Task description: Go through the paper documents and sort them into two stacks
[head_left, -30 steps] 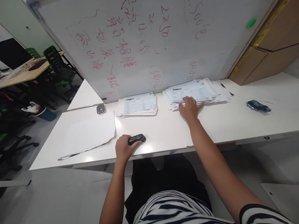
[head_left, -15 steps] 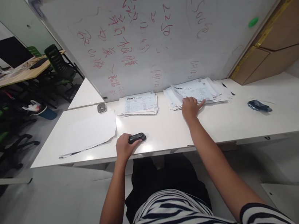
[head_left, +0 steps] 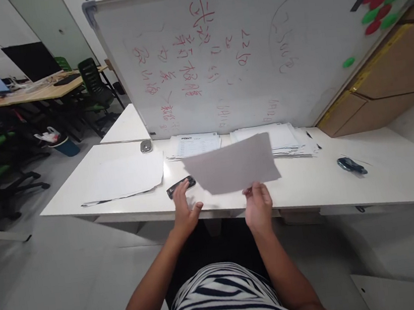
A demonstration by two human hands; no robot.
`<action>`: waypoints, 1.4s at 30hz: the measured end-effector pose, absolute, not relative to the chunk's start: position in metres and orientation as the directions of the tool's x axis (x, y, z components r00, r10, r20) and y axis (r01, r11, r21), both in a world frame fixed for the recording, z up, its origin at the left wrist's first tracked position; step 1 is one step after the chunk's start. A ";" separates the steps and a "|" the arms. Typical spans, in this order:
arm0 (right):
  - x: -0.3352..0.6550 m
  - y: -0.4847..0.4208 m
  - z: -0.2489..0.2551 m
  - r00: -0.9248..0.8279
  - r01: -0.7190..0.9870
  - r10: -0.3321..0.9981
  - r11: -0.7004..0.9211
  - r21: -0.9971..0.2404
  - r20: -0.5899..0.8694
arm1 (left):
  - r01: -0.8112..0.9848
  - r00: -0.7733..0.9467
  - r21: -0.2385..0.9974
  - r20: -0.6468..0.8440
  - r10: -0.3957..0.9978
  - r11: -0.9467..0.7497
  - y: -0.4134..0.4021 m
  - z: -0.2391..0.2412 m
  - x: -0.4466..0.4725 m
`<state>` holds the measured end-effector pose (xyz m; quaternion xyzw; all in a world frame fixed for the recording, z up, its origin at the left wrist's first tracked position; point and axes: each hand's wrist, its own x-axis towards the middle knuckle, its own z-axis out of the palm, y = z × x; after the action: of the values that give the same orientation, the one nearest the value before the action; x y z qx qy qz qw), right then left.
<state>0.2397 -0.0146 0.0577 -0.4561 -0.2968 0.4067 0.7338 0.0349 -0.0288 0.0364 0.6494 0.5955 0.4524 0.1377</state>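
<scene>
My right hand pinches the near edge of a sheet of paper and holds it up over the white table, blank side toward me. My left hand is open at the table's near edge, fingers spread, just short of a black stapler lying on the table. Behind the sheet lie two stacks of printed forms: a left stack and a larger, looser right stack.
A big blank sheet lies at the table's left, a small grey object behind it. A dark object lies at the right. A whiteboard with red writing stands behind. Desks, chairs and another person's arm are far left.
My right hand has lifted a sheet off the right stack and pulled it toward me. My left hand let go of the black stapler and drew back, opening. The camera view rose and moved back.
</scene>
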 end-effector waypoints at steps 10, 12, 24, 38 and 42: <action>0.301 -0.056 0.024 0.326 -0.440 0.936 0.027 -0.898 -0.132 | 0.090 -0.098 0.995 -0.044 0.994 0.053 -0.045 0.049 0.062; 0.319 -0.049 0.038 0.307 -0.304 0.950 0.043 -0.952 -0.055 | 0.121 -0.100 0.992 -0.032 0.995 0.044 -0.039 0.057 0.059; 0.288 -0.021 0.031 0.285 0.038 0.947 0.140 -0.989 0.145 | 0.363 -0.162 0.914 0.257 0.953 -0.184 -0.022 0.065 0.061; 0.282 -0.029 0.009 0.177 0.202 0.984 -0.051 -0.978 -0.015 | 0.155 -0.119 0.987 0.051 0.992 -0.032 -0.022 0.033 0.058; 0.287 -0.039 0.016 0.166 0.367 0.985 -0.011 -0.930 0.054 | 0.212 -0.127 0.974 0.109 0.986 -0.080 -0.027 0.041 0.058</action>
<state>0.2868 -0.0389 0.0161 -0.6205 -0.5446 0.3470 0.4449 0.0577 -0.0269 0.0407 0.5367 0.5580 0.5020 0.3854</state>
